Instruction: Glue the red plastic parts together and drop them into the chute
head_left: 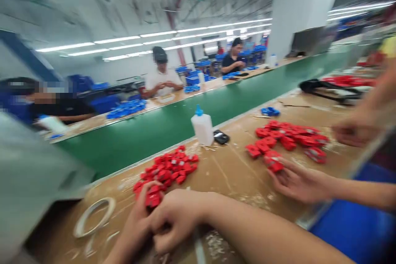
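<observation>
My left hand [138, 214] is closed around a small red plastic part [153, 197], with the thumb and fingers at its sides. Close against it, my right hand [182, 214] is curled with the fingers pressed together; whatever they hold, if anything, is hidden. Just beyond both hands lies a pile of similar red parts [173, 165]. A roll of whitish tape [94, 217] rests on the brown worktable [229, 181] left of my hands.
A white bottle with a blue tip [202, 126] stands beyond, beside a black object [221, 137]. At right, a co-worker's hand [300, 179] holds a red part near another red pile [291, 134]. A green conveyor belt [148, 132] runs behind; people sit across it.
</observation>
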Available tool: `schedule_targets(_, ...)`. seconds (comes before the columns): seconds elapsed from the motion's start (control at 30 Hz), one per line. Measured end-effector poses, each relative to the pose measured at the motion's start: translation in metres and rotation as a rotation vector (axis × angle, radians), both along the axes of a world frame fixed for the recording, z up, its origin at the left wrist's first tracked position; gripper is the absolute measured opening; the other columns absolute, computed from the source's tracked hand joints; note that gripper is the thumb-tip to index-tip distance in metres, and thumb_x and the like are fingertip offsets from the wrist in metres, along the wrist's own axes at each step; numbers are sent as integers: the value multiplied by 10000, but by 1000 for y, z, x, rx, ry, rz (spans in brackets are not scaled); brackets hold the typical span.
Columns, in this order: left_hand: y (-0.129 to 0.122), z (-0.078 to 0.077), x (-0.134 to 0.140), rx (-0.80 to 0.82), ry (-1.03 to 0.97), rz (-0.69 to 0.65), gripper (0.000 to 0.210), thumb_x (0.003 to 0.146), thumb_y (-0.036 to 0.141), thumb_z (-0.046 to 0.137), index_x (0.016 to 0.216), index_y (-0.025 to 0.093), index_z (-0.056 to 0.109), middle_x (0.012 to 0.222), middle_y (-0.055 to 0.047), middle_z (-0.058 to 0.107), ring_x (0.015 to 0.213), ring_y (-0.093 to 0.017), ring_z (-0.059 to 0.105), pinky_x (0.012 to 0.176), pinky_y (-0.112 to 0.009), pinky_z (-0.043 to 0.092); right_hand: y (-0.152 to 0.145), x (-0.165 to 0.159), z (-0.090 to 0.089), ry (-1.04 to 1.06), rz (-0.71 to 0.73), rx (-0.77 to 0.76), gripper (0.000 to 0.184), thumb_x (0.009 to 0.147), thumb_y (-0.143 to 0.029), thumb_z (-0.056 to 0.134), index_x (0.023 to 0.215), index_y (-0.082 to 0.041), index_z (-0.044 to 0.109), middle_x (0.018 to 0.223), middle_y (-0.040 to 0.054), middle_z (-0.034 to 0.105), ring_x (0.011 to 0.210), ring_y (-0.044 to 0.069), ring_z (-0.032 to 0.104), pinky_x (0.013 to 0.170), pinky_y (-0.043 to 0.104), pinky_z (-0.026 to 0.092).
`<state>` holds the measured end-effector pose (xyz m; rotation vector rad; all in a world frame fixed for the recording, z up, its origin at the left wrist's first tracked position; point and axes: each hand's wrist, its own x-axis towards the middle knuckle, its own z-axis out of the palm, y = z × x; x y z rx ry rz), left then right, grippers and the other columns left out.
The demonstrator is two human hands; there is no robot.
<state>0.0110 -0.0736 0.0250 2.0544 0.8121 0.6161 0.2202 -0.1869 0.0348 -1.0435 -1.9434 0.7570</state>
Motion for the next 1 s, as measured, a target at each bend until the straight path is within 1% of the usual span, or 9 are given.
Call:
schedule_targets(0.03, 5, 0, -16, -36, -18, 0, 524, 874, 529, 687, 1226, 185, 509, 998, -55, 621, 877, -220, 619, 799, -343, 548, 20, -29, -2, -15, 62, 37, 269, 729, -231, 693, 549, -181, 500, 480, -79, 403, 534, 91, 442, 517, 216, 308)
schedule_targets(0.1, 10, -3, -33, -114, -64, -43, 505, 857, 484, 685, 1223, 211, 469, 949, -26, 619, 843, -205, 603, 795, -315, 514, 45, -71, -8, -36, 131, 125, 259, 668, -197, 682, 526, -168, 467, 493, -82, 353, 498, 70, 348, 507, 225, 281)
schedule_targets(0.17, 12, -7, -33, -161, -101, -65, 430, 886, 412, 650, 1217, 218, 457, 946, -16, 616, 839, -188, 589, 817, -303, 482, 54, -86, -16, -31, 144, 193, 243, 638, -160, 636, 516, -164, 425, 506, -85, 324, 482, 58, 295, 502, 223, 269)
schedule_targets(0.3, 12, -13, -24, -195, -139, -60, 383, 892, 361, 651, 1188, 229, 447, 909, 6, 619, 800, -169, 579, 787, -284, 467, 50, -73, -23, -14, 131, 175, 240, 647, -137, 586, 532, -179, 379, 519, -83, 316, 491, 63, 289, 508, 225, 262)
schedule_targets(0.53, 15, -14, -26, -217, -168, -66, 436, 809, 271, 697, 1170, 235, 453, 866, 30, 620, 757, -156, 576, 728, -258, 433, 46, -71, -7, -9, 123, 140, 278, 724, -157, 547, 551, -199, 334, 531, -66, 312, 496, 80, 287, 500, 250, 229)
schedule_targets(0.77, 15, -11, -24, -228, -169, -63, 396, 820, 289, 703, 1122, 229, 455, 802, 39, 625, 724, -156, 566, 681, -241, 413, 45, -74, -9, -53, 134, 102, 284, 726, -127, 539, 566, -209, 319, 534, -61, 327, 514, 92, 296, 527, 260, 254)
schedule_targets(0.87, 15, -11, -24, -233, -173, -68, 398, 817, 285, 709, 1118, 236, 453, 785, 52, 617, 706, -147, 549, 669, -236, 408, 44, -73, -8, -11, 141, 111, 297, 736, -132, 545, 571, -212, 312, 537, -58, 328, 509, 94, 292, 527, 264, 253)
schedule_targets(0.93, 15, -11, -24, -242, -175, -69, 385, 818, 284, 708, 1100, 238, 450, 771, 61, 608, 695, -141, 534, 659, -233, 409, 44, -72, -6, 78, 85, 132, 318, 773, -157, 544, 570, -212, 306, 532, -55, 315, 499, 95, 281, 517, 268, 237)
schedule_targets(1.0, 15, -11, -23, -243, -159, -69, 373, 824, 295, 707, 1087, 238, 449, 752, 68, 594, 683, -137, 520, 648, -230, 403, 45, -69, -4, 197, -68, 179, 348, 830, -184, 533, 569, -207, 305, 532, -47, 317, 496, 97, 286, 512, 269, 230)
